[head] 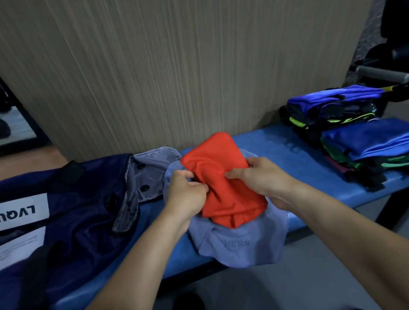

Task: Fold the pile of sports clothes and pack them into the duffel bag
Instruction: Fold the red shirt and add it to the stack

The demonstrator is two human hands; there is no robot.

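Both hands: left hand and right hand pinch red garment
Under it: grey-blue shirt on blue bench
Left: navy duffel bag
Right: folded stack

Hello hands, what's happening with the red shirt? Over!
Left hand and right hand both pinching the red shirt, atop a grey-blue garment. Duffel bag left on the bench. Nothing blocking.

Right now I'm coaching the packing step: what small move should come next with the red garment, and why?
Probably carry the red garment left toward the navy duffel bag. It already looks folded into a compact bundle, the left hand and right hand both pinch it, and it rests atop the grey-blue garment, beside the bag.
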